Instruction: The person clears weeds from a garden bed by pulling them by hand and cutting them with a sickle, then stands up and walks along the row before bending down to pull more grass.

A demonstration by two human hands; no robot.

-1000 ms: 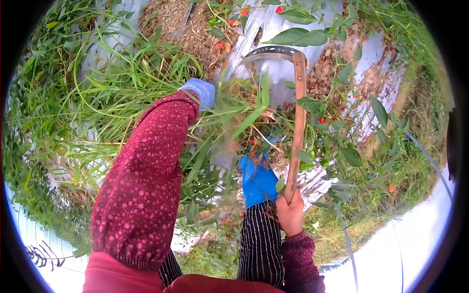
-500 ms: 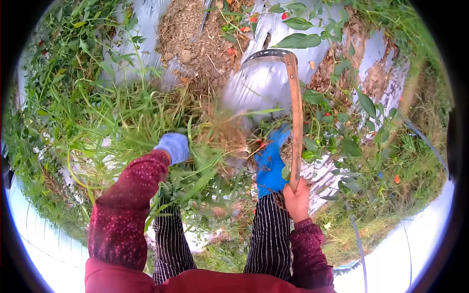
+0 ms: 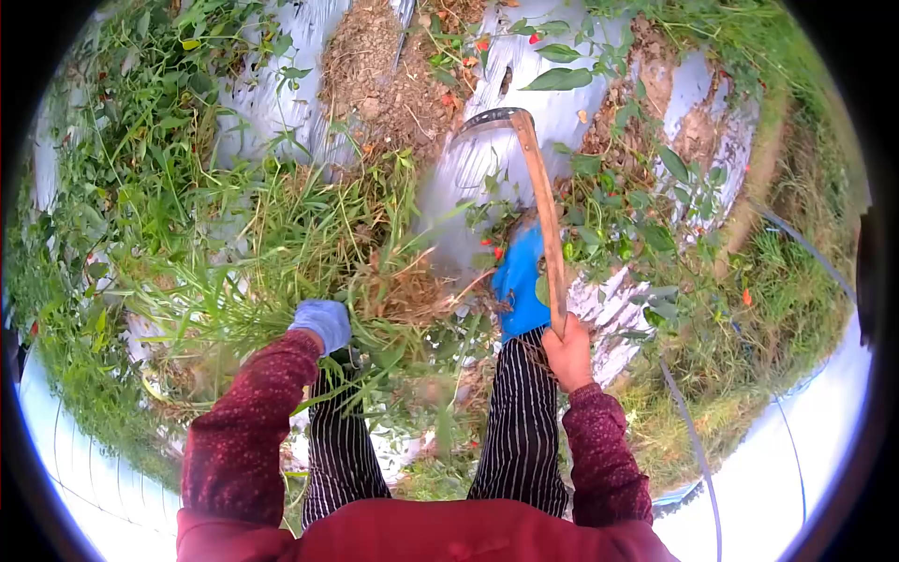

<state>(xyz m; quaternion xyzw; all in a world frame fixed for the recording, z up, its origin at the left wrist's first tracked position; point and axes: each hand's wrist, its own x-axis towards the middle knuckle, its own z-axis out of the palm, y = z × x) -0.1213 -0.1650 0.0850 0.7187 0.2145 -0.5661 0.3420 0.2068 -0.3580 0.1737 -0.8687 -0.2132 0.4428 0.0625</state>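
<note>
My left hand [image 3: 323, 324], in a pale blue glove, is closed around a bunch of long green grass [image 3: 234, 314] that spreads out to its left and above. My bare right hand [image 3: 567, 354] grips the lower end of a sickle's long wooden handle [image 3: 545, 211]. The sickle's dark curved blade [image 3: 489, 118] points left from the top of the handle, over the silvery plastic sheet. Cut or pulled grass and brown stalks [image 3: 398, 286] lie between my two hands. A blue boot [image 3: 521, 286] shows beside the handle.
Leafy plants with red and green peppers grow at the right [image 3: 613, 239] and far left. Silvery plastic sheeting [image 3: 571, 103] and bare brown soil [image 3: 375, 80] lie ahead. A thin grey hose [image 3: 688, 431] runs along the right side. My striped trouser legs [image 3: 515, 421] are below.
The sickle and my right hand have shifted slightly up, with the blade further left. My left hand has moved a little down and left with the grass. The view has shifted slightly.
</note>
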